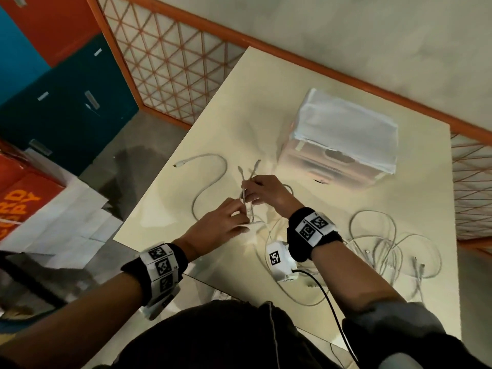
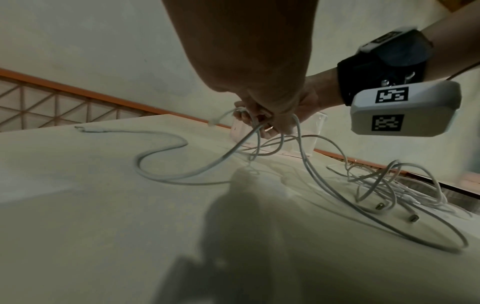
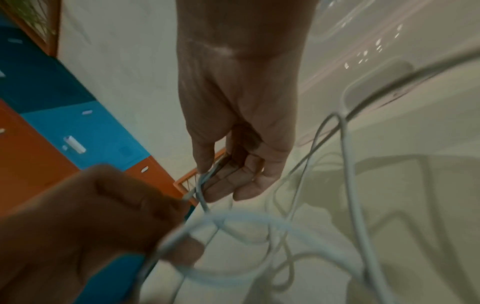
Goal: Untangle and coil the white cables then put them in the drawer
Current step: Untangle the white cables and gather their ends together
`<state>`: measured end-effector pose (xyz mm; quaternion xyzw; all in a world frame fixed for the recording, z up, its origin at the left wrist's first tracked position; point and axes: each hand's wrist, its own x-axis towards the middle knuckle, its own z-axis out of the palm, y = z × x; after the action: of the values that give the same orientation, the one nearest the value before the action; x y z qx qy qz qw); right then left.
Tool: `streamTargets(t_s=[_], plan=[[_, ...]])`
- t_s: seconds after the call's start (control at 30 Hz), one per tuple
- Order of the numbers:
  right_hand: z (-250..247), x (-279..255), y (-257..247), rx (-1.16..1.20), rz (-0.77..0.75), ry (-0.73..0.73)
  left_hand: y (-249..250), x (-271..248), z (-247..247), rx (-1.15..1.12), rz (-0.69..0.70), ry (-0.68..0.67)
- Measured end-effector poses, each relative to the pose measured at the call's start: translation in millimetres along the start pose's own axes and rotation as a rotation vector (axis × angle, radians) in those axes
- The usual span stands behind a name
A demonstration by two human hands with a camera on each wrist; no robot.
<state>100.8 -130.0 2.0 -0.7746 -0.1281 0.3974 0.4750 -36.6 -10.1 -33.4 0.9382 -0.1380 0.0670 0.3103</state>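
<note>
Both hands work close together above the pale cream tabletop (image 1: 346,302). The right hand (image 1: 266,191) pinches a bunch of thin white cable strands (image 1: 246,182), whose plug ends project past its fingers, away from the body. The left hand (image 1: 218,225), just nearer the body, pinches the same strands lower down. The held strands run roughly upright between the hands. The loose tangle of white cables (image 1: 394,249) lies to the right of the right wrist, so the right hand is nearer it. The translucent plastic drawer unit (image 1: 343,137) stands beyond the right hand.
</note>
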Motion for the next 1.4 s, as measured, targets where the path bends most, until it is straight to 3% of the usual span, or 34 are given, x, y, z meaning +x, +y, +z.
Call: streamTargets(t_s=[0.07, 0.23, 0.3, 0.37, 0.47, 0.57, 0.67, 0.73, 0.8, 0.87, 1.0, 1.1, 1.23, 1.33, 1.4], plan=[[-9.7, -6.6, -2.1, 0.055, 0.001, -0.001, 4.6, 1.8, -1.3, -0.128, -0.075, 0.026], [-17.6, -23.0, -5.8, -0.031, 0.022, -0.103, 13.7, 19.7, -10.4, -0.321, -0.216, 0.304], [-16.3, -24.0, -6.2, -0.020, 0.005, -0.082, 15.9, 28.7, -16.7, -0.450, -0.336, 0.396], [-16.5, -22.2, -6.4, 0.035, -0.008, -0.017, 15.1, 37.1, -23.6, -0.590, -0.535, 0.440], [-24.2, -15.0, -1.7, 0.087, -0.005, 0.218, 6.0, 45.6, -33.8, -0.860, -0.773, 0.366], [-29.7, -13.9, 3.5, -0.205, 0.024, 0.402, 0.1, 49.4, -45.0, -1.087, -0.675, 0.271], [-23.0, -28.3, -6.8, -0.292, -0.224, 0.431, 9.0, 57.5, -57.7, -1.115, -0.556, 0.250], [-16.2, -41.5, -17.8, -0.186, -0.286, 0.191, 19.0, 64.5, -65.8, -1.096, -0.513, 0.255], [-7.8, -52.3, -23.3, -0.170, -0.230, -0.099, 29.9, 71.7, -73.8, -1.092, -0.453, 0.276], [0.1, -55.9, -16.9, -0.238, -0.226, -0.156, 41.2, 78.3, -83.3, -1.165, -0.386, 0.298], [-8.1, -56.6, 15.6, -0.428, -0.215, -0.004, 50.0, 85.7, -107.2, -1.210, -0.311, 0.400], [-30.2, -62.8, 40.6, -0.660, -0.085, 0.079, 43.8, 84.6, -116.3, -1.176, -0.297, 0.507], [-52.1, -84.0, 40.5, -0.785, -0.033, 0.219, 35.9, 73.7, -102.2, -0.915, -0.326, 0.548], [-60.6, -97.8, 16.8, -0.770, -0.161, 0.358, 34.9, 64.3, -78.4, -0.642, -0.293, 0.379], [-62.9, -105.7, -6.6, -0.750, -0.275, 0.428, 43.2, 62.4, -63.4, -0.600, -0.304, 0.225]])
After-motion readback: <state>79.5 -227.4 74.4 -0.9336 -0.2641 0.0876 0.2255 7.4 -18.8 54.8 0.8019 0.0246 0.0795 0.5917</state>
